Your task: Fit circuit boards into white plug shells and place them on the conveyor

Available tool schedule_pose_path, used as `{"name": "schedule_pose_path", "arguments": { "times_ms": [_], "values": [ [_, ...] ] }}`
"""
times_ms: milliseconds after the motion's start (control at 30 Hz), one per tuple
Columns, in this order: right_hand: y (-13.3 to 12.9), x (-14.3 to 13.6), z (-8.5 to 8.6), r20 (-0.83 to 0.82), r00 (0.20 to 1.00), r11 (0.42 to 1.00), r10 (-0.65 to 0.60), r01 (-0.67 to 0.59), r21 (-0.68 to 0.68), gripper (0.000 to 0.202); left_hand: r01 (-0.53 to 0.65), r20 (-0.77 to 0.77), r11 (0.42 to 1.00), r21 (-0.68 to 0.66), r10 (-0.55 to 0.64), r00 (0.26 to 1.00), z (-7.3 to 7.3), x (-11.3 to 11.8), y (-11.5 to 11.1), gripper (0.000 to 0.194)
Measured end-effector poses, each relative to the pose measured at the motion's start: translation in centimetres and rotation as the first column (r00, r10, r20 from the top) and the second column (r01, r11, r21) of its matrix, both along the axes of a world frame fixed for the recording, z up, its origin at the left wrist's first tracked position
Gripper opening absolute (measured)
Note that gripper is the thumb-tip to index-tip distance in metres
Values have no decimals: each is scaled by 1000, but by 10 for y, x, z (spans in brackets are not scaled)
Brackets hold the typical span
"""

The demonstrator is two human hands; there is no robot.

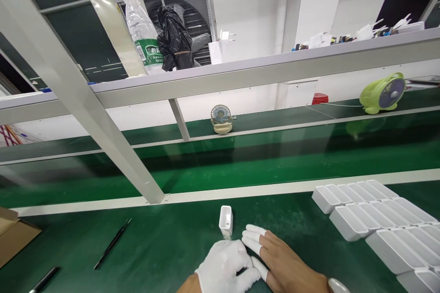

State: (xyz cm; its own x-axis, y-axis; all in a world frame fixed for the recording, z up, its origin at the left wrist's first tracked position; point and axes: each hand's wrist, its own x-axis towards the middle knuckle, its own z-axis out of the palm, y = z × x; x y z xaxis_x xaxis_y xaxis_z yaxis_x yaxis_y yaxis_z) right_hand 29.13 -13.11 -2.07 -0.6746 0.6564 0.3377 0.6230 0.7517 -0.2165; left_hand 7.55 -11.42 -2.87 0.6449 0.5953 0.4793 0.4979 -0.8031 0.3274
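My left hand (227,268), in a white glove, rests low in the middle of the view with its fingers curled in. What it holds, if anything, is hidden beneath it. My right hand (282,258) wears white finger cots and lies against the left one, its fingers stretched out over the green worktop. Just beyond the left knuckles stands a small white plastic housing (226,220), hollow with its open top showing. A faint translucent bit shows between that housing and the glove.
Rows of white plastic housings (381,213) stand at the right. Tweezers (112,243), a black pen-like tool (45,279) and a cardboard box (17,238) lie at the left. A metal post (113,146) rises beyond. Small fans (222,119) stand further back, below a shelf.
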Motion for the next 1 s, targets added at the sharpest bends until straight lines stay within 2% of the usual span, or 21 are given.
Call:
{"name": "schedule_pose_path", "arguments": {
  "times_ms": [333, 533, 733, 867, 1000],
  "values": [
    [-2, 0, 20, -18, 1000, 997, -1, 2, 81, 77, 9, -10, 1000, -18, -10, 1000, 1, -1, 0, 23],
    [-2, 1, 13, -64, 998, 995, -5, 11, 98, 78, -4, -29, 1000, -22, 3, 1000, 2, 0, -1, 25],
    [-1, 0, 7, -34, 999, 998, -2, 4, 68, 84, 4, -40, 1000, -23, -5, 999, 0, -1, 0, 26],
    [-1, 1, 8, -76, 997, 997, -10, 15, 72, 78, 7, -54, 1000, -15, -8, 998, -2, -1, -1, 26],
    [0, -2, 6, -68, 997, 998, -25, 28, 49, 71, 2, -67, 1000, 12, -1, 998, 4, 0, -3, 32]
  ]
}}
